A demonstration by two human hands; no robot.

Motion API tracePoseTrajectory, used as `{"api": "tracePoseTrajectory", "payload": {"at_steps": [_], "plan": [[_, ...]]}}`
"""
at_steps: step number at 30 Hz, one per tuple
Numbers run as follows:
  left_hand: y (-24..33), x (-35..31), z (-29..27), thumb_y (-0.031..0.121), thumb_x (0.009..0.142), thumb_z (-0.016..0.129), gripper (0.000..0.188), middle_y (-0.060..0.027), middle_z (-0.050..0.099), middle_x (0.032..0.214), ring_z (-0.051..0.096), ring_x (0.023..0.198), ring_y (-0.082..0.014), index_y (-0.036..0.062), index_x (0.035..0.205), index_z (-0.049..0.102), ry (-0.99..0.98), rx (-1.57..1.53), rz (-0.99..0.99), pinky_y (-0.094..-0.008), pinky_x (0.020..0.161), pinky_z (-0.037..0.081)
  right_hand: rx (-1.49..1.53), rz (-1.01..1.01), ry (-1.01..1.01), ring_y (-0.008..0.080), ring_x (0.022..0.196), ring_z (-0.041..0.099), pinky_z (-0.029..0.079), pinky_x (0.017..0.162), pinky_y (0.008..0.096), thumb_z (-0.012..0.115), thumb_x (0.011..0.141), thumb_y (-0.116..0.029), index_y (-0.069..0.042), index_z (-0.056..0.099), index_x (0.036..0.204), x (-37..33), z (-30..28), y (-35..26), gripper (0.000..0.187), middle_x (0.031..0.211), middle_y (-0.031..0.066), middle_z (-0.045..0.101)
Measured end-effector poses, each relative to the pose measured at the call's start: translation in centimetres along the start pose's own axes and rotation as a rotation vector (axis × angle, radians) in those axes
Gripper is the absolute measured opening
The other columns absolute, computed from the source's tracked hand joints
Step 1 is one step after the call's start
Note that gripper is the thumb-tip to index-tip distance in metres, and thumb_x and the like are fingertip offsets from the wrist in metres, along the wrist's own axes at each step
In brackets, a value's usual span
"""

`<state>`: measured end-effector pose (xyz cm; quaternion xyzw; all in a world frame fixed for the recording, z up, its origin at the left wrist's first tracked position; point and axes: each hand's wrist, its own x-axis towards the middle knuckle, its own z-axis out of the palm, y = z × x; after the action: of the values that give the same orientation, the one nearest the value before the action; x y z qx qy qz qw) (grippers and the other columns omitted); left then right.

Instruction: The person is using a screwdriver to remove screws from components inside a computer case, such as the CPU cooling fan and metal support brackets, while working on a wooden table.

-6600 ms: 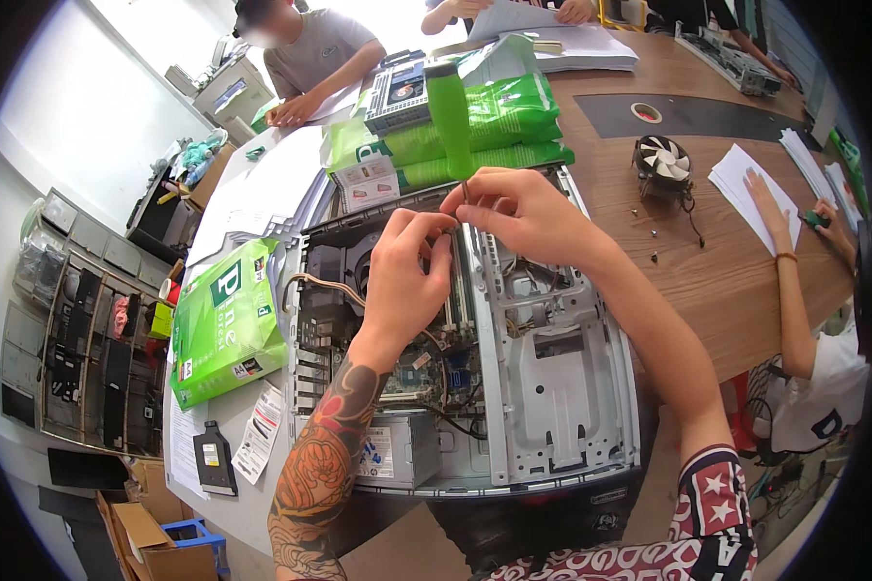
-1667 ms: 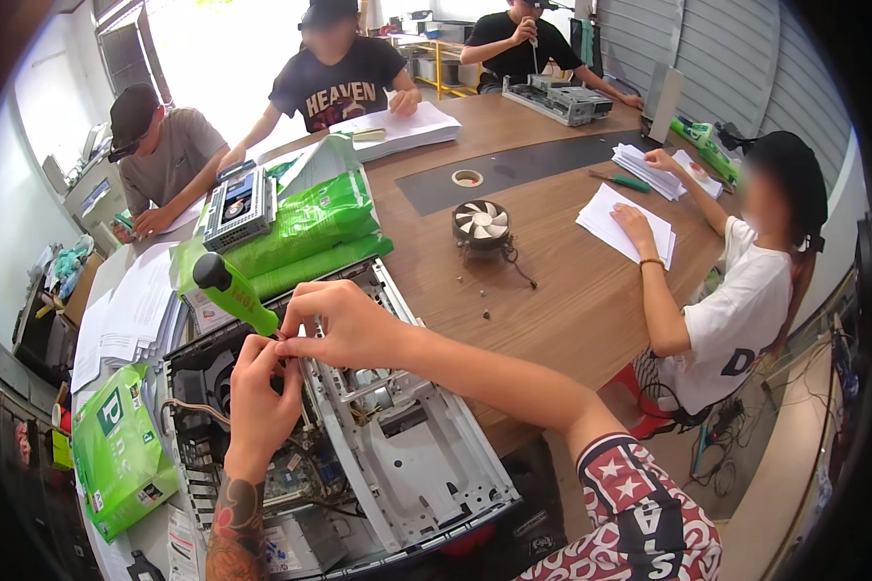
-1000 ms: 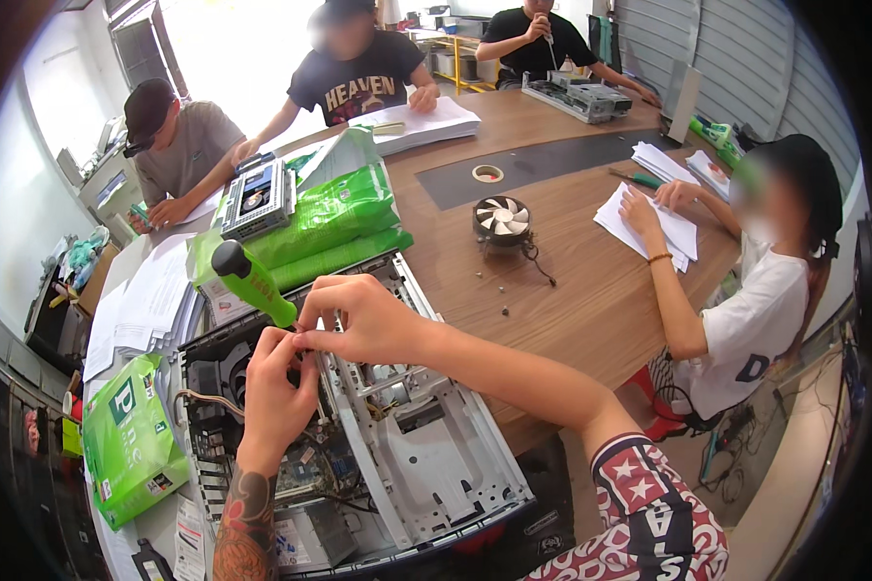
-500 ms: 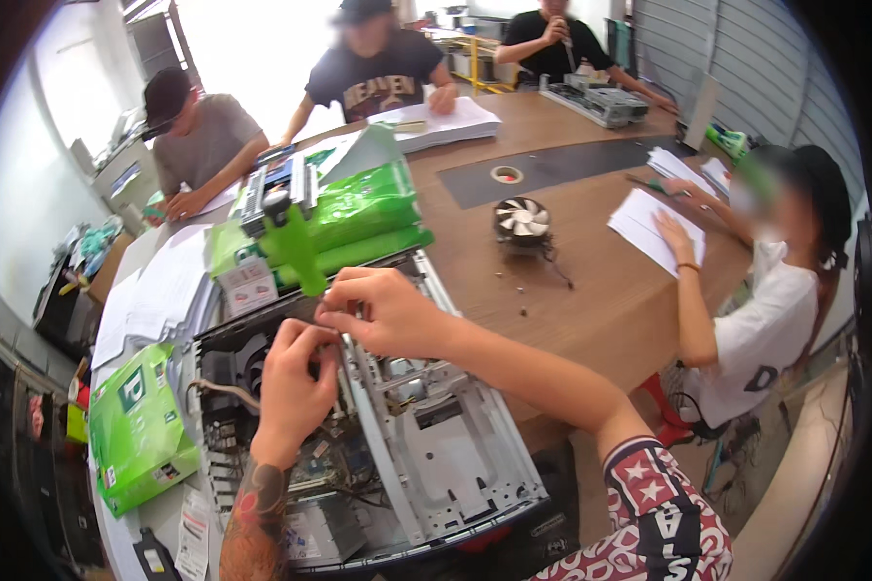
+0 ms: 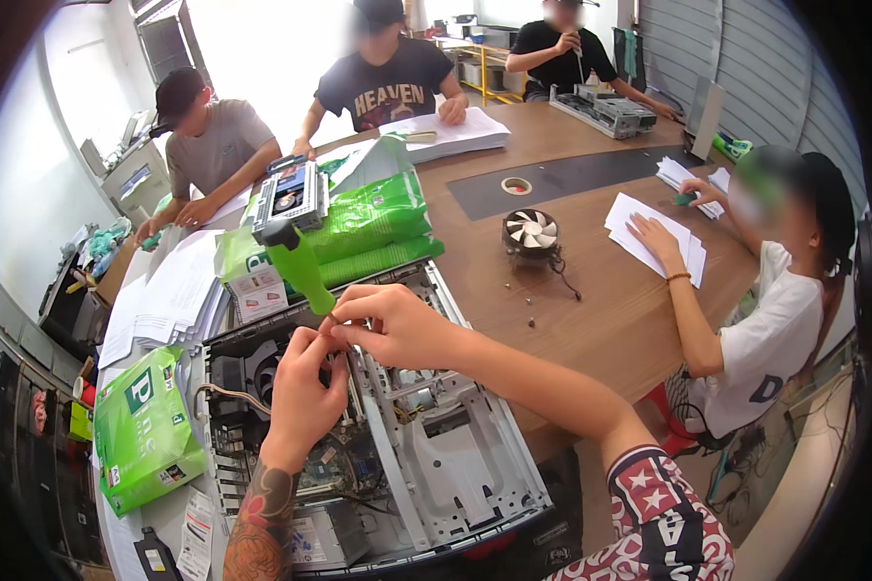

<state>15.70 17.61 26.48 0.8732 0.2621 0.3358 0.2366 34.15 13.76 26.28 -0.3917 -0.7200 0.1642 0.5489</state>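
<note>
A screwdriver (image 5: 301, 267) with a green handle and a black end cap tilts up and to the left over an opened computer case (image 5: 455, 450). My right hand (image 5: 388, 324) pinches it by the shaft just below the handle. My left hand (image 5: 310, 387) has its thumb and fingers closed right beside the right fingertips. Whatever the left fingers hold is too small or hidden to make out. Below both hands lie the case's metal rail (image 5: 389, 474), a circuit board (image 5: 331, 467) and cables (image 5: 234, 393).
A cooling fan (image 5: 532, 232), small screws (image 5: 529, 300) and a tape roll (image 5: 516, 186) lie on the brown table. Green paper packs (image 5: 373, 218) carry a metal drive unit (image 5: 294, 194); another green pack (image 5: 145, 431) sits left. Several co-workers sit around, handling papers (image 5: 654, 237) and another opened device (image 5: 603, 108).
My hands stay together at the screwdriver, with the left fingers now closer to the right fingertips. The view has shifted slightly. The co-worker at far left has moved a hand outward.
</note>
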Motion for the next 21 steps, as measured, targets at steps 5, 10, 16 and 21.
{"api": "tracePoseTrajectory", "payload": {"at_steps": [5,10,16,21], "plan": [[-0.4,-0.1,-0.1,0.000,0.083,0.063,0.020,-0.0110,0.057,0.091,0.062,0.076,-0.0230,-0.0013,0.103,0.065,-0.017,0.064,-0.001,-0.0327,0.068,0.051,-0.032,0.108,0.030,0.0132,0.071,0.062,0.049,0.060,0.0259,0.076,0.086,-0.015,-0.002,0.073,0.089,0.0,-0.1,-0.1,0.013,0.086,0.0058,0.066],[-0.3,-0.1,0.1,-0.003,0.082,0.064,0.022,-0.0101,0.058,0.090,0.061,0.074,-0.0203,-0.0017,0.104,0.065,0.013,0.047,0.010,-0.0313,0.067,0.051,-0.061,0.177,0.023,0.0120,0.067,0.060,0.048,0.061,0.0265,0.082,0.081,-0.020,-0.002,0.073,0.085,0.0,-0.4,-0.7,0.020,0.082,0.0044,0.066],[-0.2,-0.2,-0.1,0.003,0.085,0.064,0.017,-0.0120,0.057,0.093,0.063,0.076,-0.0260,-0.0001,0.101,0.066,-0.018,0.051,-0.008,-0.0347,0.068,0.052,0.027,0.130,0.046,0.0274,0.076,0.068,0.052,0.070,0.0352,0.076,0.084,-0.015,0.001,0.074,0.086,-0.2,0.1,0.2,0.016,0.085,0.0150,0.069],[-0.2,-0.1,0.1,-0.002,0.083,0.063,0.017,-0.0108,0.058,0.092,0.061,0.074,-0.0218,-0.0014,0.100,0.065,-0.005,0.051,0.028,-0.0326,0.068,0.052,-0.059,0.054,0.026,0.0139,0.071,0.063,0.051,0.064,0.0275,0.070,0.093,-0.017,-0.003,0.074,0.101,-0.3,-0.1,0.8,0.016,0.093,0.0086,0.067]]}}
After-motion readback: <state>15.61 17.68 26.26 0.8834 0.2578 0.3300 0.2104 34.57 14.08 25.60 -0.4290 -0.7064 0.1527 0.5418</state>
